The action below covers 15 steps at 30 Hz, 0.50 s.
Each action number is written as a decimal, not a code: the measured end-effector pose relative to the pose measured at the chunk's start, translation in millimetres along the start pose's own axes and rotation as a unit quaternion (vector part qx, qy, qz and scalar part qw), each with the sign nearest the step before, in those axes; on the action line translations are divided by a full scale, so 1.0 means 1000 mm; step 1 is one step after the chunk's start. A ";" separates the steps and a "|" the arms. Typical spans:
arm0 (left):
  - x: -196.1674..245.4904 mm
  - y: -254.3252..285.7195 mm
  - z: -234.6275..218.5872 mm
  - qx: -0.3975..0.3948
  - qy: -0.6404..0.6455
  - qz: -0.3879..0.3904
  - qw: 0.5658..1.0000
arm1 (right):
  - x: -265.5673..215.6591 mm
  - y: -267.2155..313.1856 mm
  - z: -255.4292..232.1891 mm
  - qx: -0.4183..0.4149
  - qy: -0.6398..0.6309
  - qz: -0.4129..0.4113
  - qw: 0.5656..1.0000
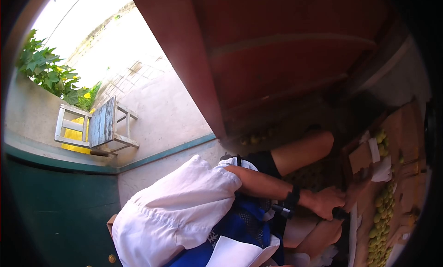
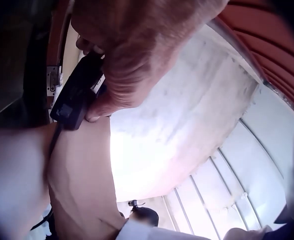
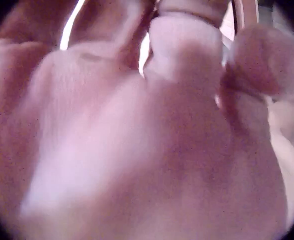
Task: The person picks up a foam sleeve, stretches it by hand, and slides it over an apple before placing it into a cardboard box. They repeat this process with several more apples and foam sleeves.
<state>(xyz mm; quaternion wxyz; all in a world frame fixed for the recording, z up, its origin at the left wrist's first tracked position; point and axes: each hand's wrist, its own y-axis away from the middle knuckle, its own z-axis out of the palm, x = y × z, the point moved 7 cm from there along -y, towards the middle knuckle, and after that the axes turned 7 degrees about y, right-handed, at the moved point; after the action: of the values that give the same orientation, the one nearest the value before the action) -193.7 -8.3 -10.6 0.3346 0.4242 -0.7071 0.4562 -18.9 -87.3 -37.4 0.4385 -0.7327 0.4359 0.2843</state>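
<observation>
My left hand (image 1: 327, 202) reaches across to the right wrist and pinches the small black wrist camera (image 1: 340, 214) there. In the left wrist view the thumb and fingers of the left hand (image 2: 137, 55) grip the black camera body (image 2: 74, 95), close against the bare forearm (image 2: 82, 175). Beyond it the right hand (image 1: 360, 186) stretches over the edge of a cardboard box (image 1: 362, 158), overlapping white paper (image 1: 382, 170). Skin of a hand (image 3: 137, 125) fills the right wrist view, with narrow gaps of light between the fingers. A strap (image 1: 291, 198) circles the left wrist.
Green round fruits (image 1: 379, 216) lie in the cardboard boxes at the right. Bare knees (image 1: 304, 147) are beside the arms. A dark red door panel (image 1: 277, 59) stands above, and a worn wooden chair (image 1: 102, 124) is near the wall at the left.
</observation>
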 end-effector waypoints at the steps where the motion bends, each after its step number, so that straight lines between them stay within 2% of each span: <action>1: -0.001 0.001 0.002 -0.013 0.004 -0.002 1.000 | 0.005 -0.001 0.000 0.011 -0.031 0.034 0.999; 4: 0.006 0.010 0.012 -0.059 0.009 0.004 0.998 | 0.015 -0.003 0.003 0.048 -0.126 0.122 0.983; 7: 0.012 0.021 0.022 -0.121 0.019 -0.032 0.992 | 0.018 -0.005 0.003 0.086 -0.195 0.169 0.962; 13: -0.008 0.022 0.024 -0.025 0.013 -0.049 0.998 | 0.022 -0.011 -0.004 0.111 -0.246 0.201 0.942; 15: -0.005 0.022 0.021 -0.026 0.022 -0.067 0.997 | 0.023 -0.010 -0.007 0.117 -0.254 0.208 0.937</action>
<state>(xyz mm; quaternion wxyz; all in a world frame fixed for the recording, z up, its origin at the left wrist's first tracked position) -213.6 -21.3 -30.9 0.3902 0.4515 -0.6813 0.4238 0.6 -100.5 -48.5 0.5488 -0.4723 0.4826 0.4928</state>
